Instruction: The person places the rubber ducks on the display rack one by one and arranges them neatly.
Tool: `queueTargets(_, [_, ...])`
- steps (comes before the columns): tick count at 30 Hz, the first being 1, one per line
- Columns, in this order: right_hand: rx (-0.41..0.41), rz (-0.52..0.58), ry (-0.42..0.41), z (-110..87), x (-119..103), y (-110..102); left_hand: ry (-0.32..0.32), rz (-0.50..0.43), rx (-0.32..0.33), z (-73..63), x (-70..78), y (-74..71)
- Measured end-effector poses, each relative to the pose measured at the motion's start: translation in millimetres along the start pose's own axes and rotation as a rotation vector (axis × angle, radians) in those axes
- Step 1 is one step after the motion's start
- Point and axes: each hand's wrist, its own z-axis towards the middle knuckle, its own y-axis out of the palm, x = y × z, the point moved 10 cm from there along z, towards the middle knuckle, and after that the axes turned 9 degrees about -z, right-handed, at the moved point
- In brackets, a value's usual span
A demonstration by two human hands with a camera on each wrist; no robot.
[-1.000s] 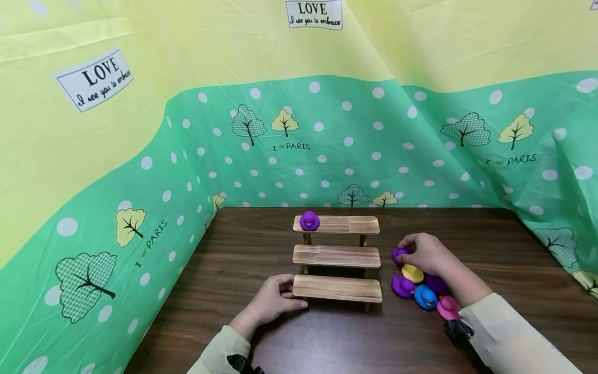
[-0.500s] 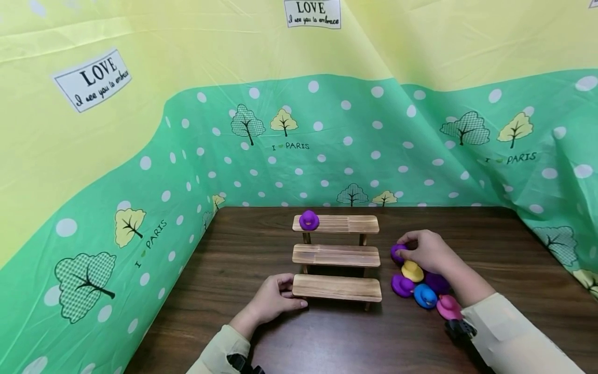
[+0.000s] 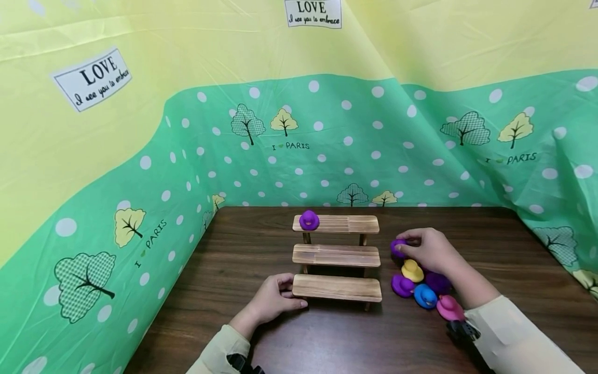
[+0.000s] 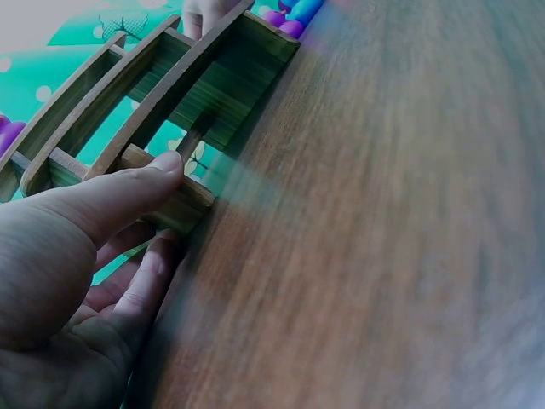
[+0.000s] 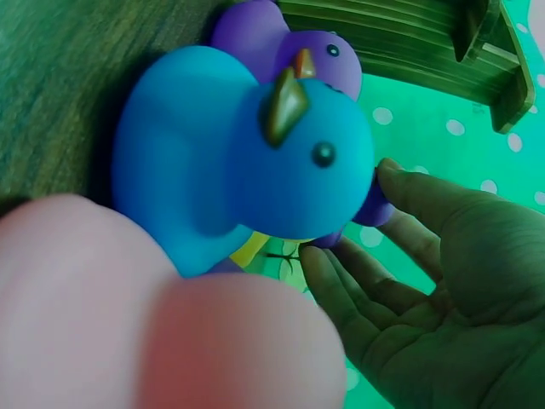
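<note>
A three-step wooden display stand (image 3: 336, 288) stands mid-table. My left hand (image 3: 273, 300) grips the left end of its lowest step; in the left wrist view the thumb (image 4: 128, 192) lies along the wood, with the fingers lower down. One purple rubber duck (image 3: 309, 221) sits on the left of the top step. Right of the stand, my right hand (image 3: 427, 249) pinches another purple rubber duck (image 3: 397, 248) between thumb and fingers. In the right wrist view that duck is mostly hidden behind a blue rubber duck (image 5: 298, 170).
Near the right hand cluster a yellow duck (image 3: 412, 270), two more purple ducks (image 3: 403, 285), the blue duck and a pink duck (image 3: 449, 308). The pink one lies close to the right sleeve. A patterned green and yellow cloth (image 3: 350, 130) hangs behind the dark wooden table (image 3: 219, 249).
My right hand has moved slightly up and away from the yellow duck, taking the pinched purple duck with it. The left hand and stand look the same.
</note>
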Motion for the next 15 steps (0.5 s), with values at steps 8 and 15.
queueTargets(8, [0.043, 0.019, -0.025, -1.8, -6, -10, 0.004, 0.004, -0.005, 0.7, 0.6, 0.6])
queueTargets(15, [0.112, 0.002, -0.034, -4.0, -14, -26, 0.015, -0.002, -0.009, -0.7, 2.7, 1.4])
